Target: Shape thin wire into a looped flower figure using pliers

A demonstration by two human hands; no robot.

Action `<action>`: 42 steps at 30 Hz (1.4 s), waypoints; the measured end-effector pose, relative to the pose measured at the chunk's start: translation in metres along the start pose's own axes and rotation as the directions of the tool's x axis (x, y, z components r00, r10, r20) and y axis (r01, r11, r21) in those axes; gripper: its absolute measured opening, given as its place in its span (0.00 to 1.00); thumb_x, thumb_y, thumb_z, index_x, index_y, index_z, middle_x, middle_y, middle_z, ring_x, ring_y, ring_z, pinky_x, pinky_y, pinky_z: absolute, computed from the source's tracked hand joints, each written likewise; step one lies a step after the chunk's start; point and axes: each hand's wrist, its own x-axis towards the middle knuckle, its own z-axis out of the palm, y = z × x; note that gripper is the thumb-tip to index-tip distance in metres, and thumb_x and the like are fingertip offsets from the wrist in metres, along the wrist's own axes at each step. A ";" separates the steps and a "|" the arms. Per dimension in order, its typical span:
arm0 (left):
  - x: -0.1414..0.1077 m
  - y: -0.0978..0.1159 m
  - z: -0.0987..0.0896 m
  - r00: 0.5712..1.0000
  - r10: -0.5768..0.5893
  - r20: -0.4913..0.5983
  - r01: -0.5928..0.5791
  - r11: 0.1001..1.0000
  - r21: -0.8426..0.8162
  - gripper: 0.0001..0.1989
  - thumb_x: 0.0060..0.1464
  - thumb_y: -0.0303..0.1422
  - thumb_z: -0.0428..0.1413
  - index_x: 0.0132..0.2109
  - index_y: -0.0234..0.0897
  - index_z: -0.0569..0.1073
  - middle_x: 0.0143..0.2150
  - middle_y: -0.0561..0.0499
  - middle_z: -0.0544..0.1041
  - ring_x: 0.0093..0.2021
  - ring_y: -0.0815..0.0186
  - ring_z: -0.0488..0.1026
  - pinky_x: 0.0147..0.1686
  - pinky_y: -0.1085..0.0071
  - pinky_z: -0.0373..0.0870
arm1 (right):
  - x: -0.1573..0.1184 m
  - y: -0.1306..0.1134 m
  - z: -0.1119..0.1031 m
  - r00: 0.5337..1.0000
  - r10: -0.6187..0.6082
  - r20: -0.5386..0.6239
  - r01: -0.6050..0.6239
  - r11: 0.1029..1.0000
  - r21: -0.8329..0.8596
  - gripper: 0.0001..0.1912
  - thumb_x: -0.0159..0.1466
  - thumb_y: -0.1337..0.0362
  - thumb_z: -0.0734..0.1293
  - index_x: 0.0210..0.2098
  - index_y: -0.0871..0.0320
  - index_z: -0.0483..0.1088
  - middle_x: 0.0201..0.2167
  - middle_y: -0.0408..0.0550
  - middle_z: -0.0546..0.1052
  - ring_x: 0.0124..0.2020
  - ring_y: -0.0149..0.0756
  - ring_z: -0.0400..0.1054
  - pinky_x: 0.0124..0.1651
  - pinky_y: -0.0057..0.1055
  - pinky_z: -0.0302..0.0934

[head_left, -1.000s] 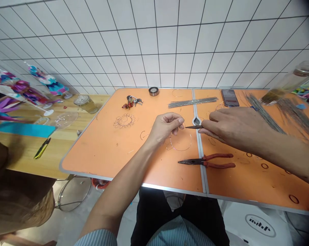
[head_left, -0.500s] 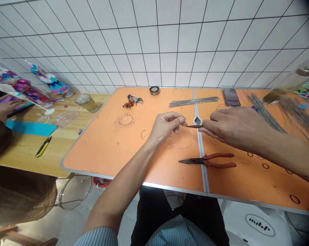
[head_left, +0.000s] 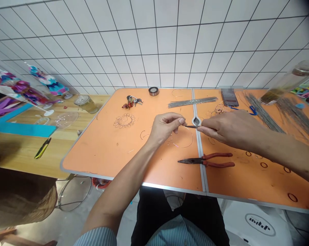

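Note:
My left hand is closed in a pinch, thumb against forefinger, on a thin copper-coloured wire that curves in a loop below the fingers. In my right hand is a pair of pliers with slim dark jaws and blue handles, mostly hidden by the palm. The jaw tips meet the wire right beside my left fingertips. Below both hands lies a larger pair of needle-nose pliers with red handles. A flower-shaped wire ring rests on the orange table to the left.
Keys, a tape roll, straight wire bundles and a phone lie farther back. A tilted-looking glass bottle stands right. On the wooden table are a utility knife and a cup. A person sits left.
At the far left, the other person's hand and sleeve have drawn back from the purple and blue strips. More of my pliers' blue handles shows, spread apart. My hands stay almost in place.

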 end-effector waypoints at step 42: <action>0.001 0.000 -0.002 0.992 0.129 -0.015 -0.129 0.989 -0.066 0.16 0.59 0.48 0.76 0.37 0.39 0.88 0.36 0.47 0.89 0.24 0.73 0.74 0.26 0.73 0.72 | -0.011 -0.001 0.009 0.984 0.004 -0.179 -0.011 0.999 -0.040 0.26 0.83 0.47 0.60 0.41 0.54 0.83 0.34 0.51 0.83 0.34 0.46 0.74 0.32 0.36 0.41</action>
